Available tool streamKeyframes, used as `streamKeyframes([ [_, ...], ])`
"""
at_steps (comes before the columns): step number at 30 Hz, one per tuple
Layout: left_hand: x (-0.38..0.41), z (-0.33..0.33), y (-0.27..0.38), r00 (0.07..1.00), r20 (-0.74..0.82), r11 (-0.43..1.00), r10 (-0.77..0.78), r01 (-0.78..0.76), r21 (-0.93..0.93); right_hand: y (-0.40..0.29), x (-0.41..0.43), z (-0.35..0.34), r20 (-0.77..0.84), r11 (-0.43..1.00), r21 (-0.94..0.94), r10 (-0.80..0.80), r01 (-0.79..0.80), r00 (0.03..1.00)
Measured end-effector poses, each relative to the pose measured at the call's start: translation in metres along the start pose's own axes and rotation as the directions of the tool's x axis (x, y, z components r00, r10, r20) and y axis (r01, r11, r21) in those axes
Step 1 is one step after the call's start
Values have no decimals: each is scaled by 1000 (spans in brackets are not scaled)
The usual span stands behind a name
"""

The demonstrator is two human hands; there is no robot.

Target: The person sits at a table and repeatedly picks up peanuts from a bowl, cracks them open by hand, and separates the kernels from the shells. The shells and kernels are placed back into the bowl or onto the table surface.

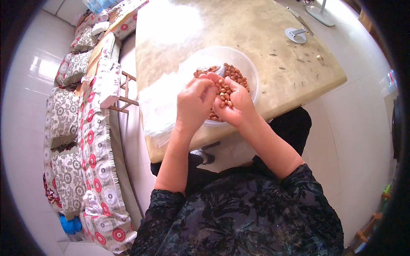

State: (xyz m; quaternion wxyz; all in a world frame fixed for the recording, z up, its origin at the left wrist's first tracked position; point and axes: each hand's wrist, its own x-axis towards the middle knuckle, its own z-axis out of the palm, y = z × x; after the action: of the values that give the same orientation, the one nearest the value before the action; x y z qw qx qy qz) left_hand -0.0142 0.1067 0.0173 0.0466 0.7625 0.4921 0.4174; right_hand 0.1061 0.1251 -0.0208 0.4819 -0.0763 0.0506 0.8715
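Note:
My right hand, palm up and cupped, holds several shelled peanuts with reddish-brown skins. One among them looks paler. My left hand is beside it, back upward, its fingers curled toward the right palm; what those fingers grip is hidden. Both hands are over a round translucent plastic tub. More peanuts lie inside the tub, partly covered by my hands. A clear plastic bag spreads from the tub's left side onto the table, and some peanuts show beneath or within its upper part.
The tub stands on a pale mottled table with a rounded corner at the right. A stand with a round base and a small pale bit are farther back. Leftward are a wooden stool and a sofa with a patterned cover.

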Motion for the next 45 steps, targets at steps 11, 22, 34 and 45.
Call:
streamKeyframes([
  [11,-8,-13,9,990,136,990,-33,51,-130,1,0,-7,75,998,-50,-43,47,996],
  [22,-15,-8,9,991,132,990,10,9,-139,3,0,-7,-50,999,53,12,-10,999],
  [34,1,-11,5,994,107,977,-35,56,-206,8,-1,-2,-13,951,-282,-136,127,991],
  [45,-18,-1,13,976,212,995,52,-34,-91,7,2,-1,-85,983,-176,-73,58,994],
])
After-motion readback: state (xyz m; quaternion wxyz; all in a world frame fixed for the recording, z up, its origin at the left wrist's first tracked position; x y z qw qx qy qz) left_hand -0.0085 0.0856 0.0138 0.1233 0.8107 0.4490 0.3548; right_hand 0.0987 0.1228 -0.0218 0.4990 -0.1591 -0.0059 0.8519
